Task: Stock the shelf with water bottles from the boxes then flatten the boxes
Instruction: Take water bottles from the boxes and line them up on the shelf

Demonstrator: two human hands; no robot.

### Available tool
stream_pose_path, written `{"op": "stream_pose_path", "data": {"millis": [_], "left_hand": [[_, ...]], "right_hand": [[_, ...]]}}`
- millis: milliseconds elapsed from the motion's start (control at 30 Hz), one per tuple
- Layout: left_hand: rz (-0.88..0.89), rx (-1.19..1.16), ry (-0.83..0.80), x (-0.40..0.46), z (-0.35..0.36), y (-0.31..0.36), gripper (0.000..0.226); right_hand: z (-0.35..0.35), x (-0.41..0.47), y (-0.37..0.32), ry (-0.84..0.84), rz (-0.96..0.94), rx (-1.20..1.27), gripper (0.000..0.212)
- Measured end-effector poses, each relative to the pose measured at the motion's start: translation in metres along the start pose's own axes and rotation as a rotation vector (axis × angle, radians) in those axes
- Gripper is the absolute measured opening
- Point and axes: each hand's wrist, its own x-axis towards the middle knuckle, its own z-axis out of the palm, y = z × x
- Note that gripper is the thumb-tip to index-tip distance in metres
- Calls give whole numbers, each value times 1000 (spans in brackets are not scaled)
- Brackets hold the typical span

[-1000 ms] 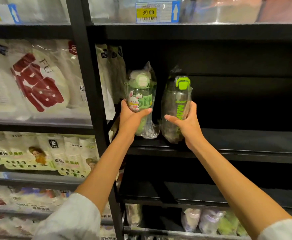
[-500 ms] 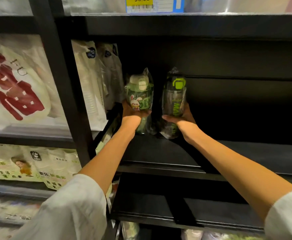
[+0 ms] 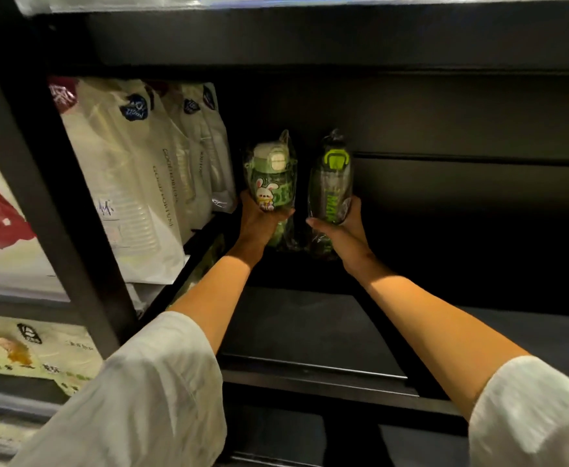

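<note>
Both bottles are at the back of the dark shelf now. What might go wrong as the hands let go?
1. The bunny bottle and the dark bottle stand close together; releasing one carelessly might knock the other over.
2. Their loose plastic wrap may snag the left hand or right hand.
3. The bases are hidden in shadow, so seating is unconfirmed.

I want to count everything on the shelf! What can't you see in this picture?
All in the head view:
- Bottoms of the bunny bottle and the dark bottle: hidden by the left hand, the right hand and shadow.
- Back right of the shelf: too dark.
- White bags: cut off behind the post.
- The boxes: not in view.
</note>
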Motion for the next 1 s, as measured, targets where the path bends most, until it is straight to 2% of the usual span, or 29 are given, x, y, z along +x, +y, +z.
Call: {"op": "stream_pose_path", "data": {"millis": [200,367,500,700,833,933,1000], "left_hand": [[26,-3,-4,14,7,-6,94],[18,6,-12,15,7,-10,94],[20,25,-13,17,8,-14,93],[10,88,-37,13,0,-16,121],[16,159,-43,1,-9,-18,130],[-11,303,-51,-17,-19,-8,109],[-15,544,-106,-33,-26,5,90]], "right_hand": [[9,23,13,29,-20,-19,97],[14,30,21,28,-11,-37,113],[14,33,26,38,-17,-63,115],[11,25,24,49,12,-172,130],[-1,10,20,12,50,-255,134],[-11,-7,9,-46,143,-397,119],[-17,-21,-3,-103,213,-590,108]]}}
